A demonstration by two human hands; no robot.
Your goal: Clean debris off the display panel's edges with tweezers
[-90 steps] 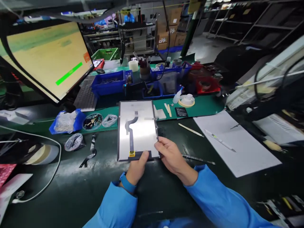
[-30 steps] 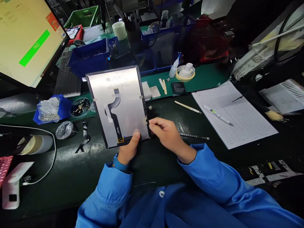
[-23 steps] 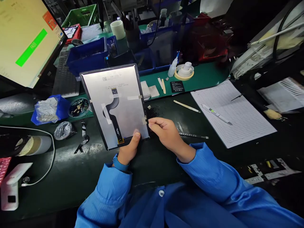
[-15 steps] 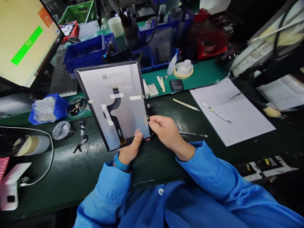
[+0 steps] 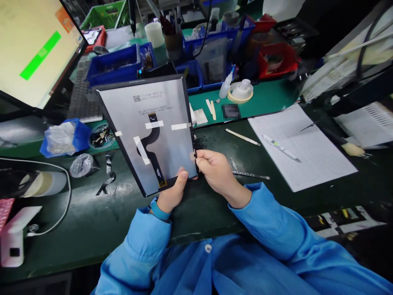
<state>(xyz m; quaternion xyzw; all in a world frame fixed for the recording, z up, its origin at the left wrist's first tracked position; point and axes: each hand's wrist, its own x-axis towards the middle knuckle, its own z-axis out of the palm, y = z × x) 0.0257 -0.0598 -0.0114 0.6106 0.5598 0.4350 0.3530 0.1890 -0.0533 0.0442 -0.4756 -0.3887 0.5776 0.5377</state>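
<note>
A tablet-sized display panel (image 5: 172, 151) is tilted up in front of me, its silvery back facing me. A black flex cable (image 5: 151, 152) curves down that back, with white tape strips (image 5: 181, 126) stuck around it. My left hand (image 5: 172, 192) grips the bottom edge, thumb on the back and the other fingers hidden behind. At the lower right edge my right hand (image 5: 218, 172) is closed in a pinch, touching the panel beside a small beige tab (image 5: 193, 155). Whether its fingertips also hold that tab is unclear.
Right of the hands lie a perforated metal strip (image 5: 251, 175), a pale stick (image 5: 242, 137), and a paper sheet (image 5: 307, 155) with a pen (image 5: 281, 148). A loose flex cable (image 5: 107, 176) lies left. Behind stand blue bins (image 5: 113, 67) and a dropper bottle (image 5: 226, 85).
The whole view has shifted slightly, so the bench things appear a little further right. Both hands keep their hold on the panel, which has barely moved.
</note>
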